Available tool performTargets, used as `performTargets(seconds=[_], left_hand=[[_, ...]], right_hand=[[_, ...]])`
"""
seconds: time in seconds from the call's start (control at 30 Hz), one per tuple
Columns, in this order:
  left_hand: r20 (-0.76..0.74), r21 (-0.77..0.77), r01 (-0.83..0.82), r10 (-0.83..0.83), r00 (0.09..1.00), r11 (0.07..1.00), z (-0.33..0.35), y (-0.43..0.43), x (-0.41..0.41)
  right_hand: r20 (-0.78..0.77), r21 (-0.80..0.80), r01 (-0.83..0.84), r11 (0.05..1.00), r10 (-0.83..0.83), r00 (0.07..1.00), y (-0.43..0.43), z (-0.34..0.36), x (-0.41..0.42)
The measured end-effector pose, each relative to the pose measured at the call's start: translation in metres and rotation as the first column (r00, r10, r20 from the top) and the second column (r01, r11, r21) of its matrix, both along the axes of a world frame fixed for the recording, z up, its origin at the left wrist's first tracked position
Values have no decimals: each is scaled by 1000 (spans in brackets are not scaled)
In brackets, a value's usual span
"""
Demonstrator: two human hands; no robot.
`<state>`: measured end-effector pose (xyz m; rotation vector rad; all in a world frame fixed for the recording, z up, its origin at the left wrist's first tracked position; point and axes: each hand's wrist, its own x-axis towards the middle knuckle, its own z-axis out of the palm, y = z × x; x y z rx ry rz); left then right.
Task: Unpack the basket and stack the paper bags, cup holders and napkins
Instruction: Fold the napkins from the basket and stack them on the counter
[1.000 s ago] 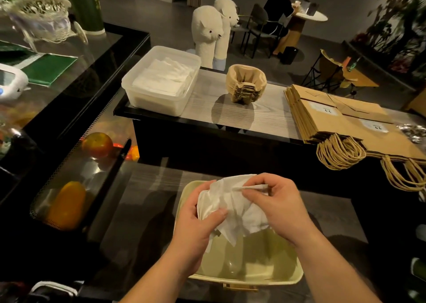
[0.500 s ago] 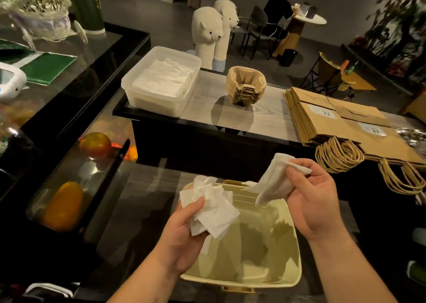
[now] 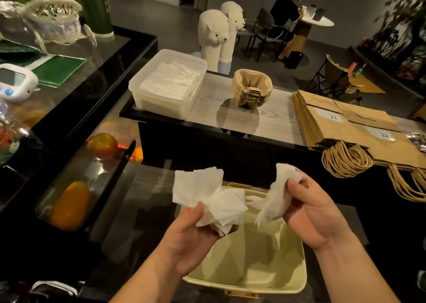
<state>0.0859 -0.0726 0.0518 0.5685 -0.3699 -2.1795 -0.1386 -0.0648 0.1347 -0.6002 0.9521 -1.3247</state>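
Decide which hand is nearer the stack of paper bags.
Right. The right hand, pinching a napkin, sits below and left of the paper bags; the left hand, gripping crumpled napkins, is farther left, over the basket.

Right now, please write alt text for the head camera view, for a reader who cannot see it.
The left hand and the right hand each hold crumpled white napkins over a pale basket. Behind, a counter holds a tub of napkins, stacked cup holders and brown paper bags.
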Motion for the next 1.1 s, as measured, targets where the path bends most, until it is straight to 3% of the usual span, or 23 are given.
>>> performTargets(seconds=[0.17, 0.27, 0.33, 0.5, 0.67, 0.8, 0.87, 1.0, 1.1], left_hand=[[261, -111, -7, 37, 965, 994, 1, -4, -1], [375, -147, 12, 45, 926, 989, -2, -4, -3], [391, -146, 15, 44, 919, 989, -2, -4, -5], [398, -149, 62, 3, 917, 987, 0, -2, -10], [366, 38, 6, -19, 931, 999, 12, -3, -18], [396, 81, -12, -22, 918, 997, 19, -3, -22], [432, 74, 1, -34, 901, 997, 20, -2, -22], [476, 37, 20, -35, 879, 999, 20, -2, -21], [479, 39, 19, -35, 877, 999, 18, -1, -20]], right_hand=[[-107, -22, -222, 975, 219, 970, 9, -9, -17], [-424, -10, -339, 941, 302, 854, 9, -10, -13], [-576, 11, -388, 922, 323, 751, 10, -12, -7], [-717, 18, -313, 949, 230, 658, 14, -19, -6], [-826, 63, -435, 898, 292, 483, 22, -7, -5], [-894, 104, -513, 852, 306, 326, 33, -11, 10], [-901, 104, -493, 864, 292, 321, 37, -19, 17], [-920, -99, -258, 961, 11, 393, 35, -34, 22], [-879, -152, -139, 979, -70, 471, 32, -33, 19]])
